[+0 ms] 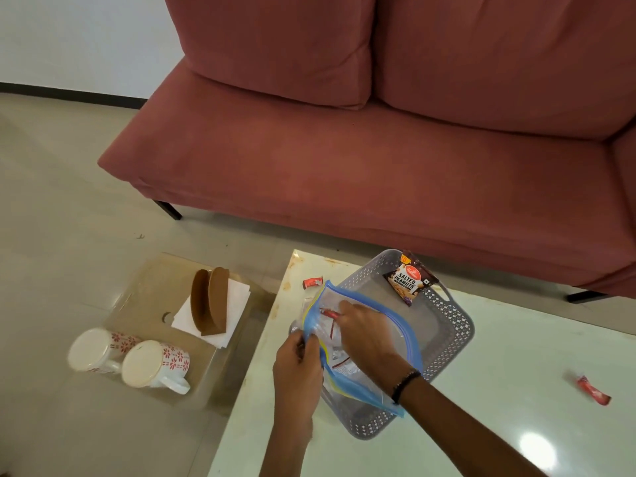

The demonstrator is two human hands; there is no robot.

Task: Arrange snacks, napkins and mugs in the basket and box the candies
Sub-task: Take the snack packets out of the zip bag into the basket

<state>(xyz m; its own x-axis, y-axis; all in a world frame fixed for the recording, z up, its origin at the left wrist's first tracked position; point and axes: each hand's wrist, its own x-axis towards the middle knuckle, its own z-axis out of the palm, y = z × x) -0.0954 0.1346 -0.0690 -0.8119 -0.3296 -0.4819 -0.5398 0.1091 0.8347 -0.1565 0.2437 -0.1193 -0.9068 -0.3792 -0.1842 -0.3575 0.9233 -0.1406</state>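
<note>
Head view showed a white table point(481, 356) with a grey perforated basket point(451, 325) on it. Over the basket, a clear zip bag point(375, 359) with a blue rim was held open. The left hand point(297, 366) pinched the near edge of the bag's mouth, fingers closed on the plastic. The right hand point(364, 333) was reaching inside the bag, and its fingers were closed on a red candy point(328, 313) there. A salted peanuts packet point(409, 278) leaned at the far corner of the basket. One red candy wrapper point(312, 281) lay on the table just beside the basket, another point(592, 390) well apart on the right. On a lower glass side table point(144, 301) stood two mugs point(129, 358) (both upside down) and a brown napkin holder point(210, 301) with white napkins point(237, 301).
</note>
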